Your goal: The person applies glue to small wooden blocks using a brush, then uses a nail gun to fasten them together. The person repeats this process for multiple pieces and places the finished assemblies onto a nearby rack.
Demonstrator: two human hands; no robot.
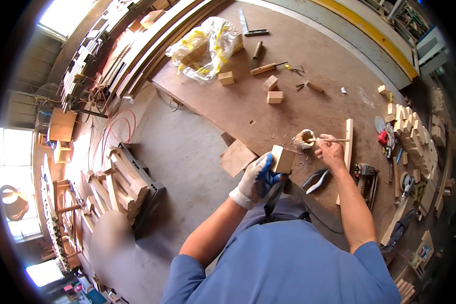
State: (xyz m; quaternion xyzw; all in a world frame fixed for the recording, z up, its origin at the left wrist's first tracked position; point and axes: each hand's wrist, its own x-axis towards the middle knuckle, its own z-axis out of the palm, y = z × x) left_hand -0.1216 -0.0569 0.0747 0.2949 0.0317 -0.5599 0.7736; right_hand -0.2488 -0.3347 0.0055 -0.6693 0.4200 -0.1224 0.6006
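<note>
Step in hand, my read: loading the thin stick (339,140) from the small crusted pot (300,144). Right hand (331,152), bare, pinches the stick narrow, its tip inside the pot mouth. Left hand (258,178), gloved, is closed round one wooden block (283,159) at the near edge of the bench (299,114) (can't tell if the block touches the top). Pot sits just inside that same edge, beside the block. Next move calls for lifting the tip clear of the rim with the block kept steady, I'd judge

Counts: one pot, one stick, one held block. Three loose blocks (275,98) mid-bench, toward the left corner. One clear plastic bag (203,50) at that corner. Two handled tools (266,69), one square (245,23) nearer the far edge. One pair of pliers (316,180) at the near edge, one batten (348,134) right of the pot. Stacked blocks (413,134) by the right end: too many overlap to count
</note>
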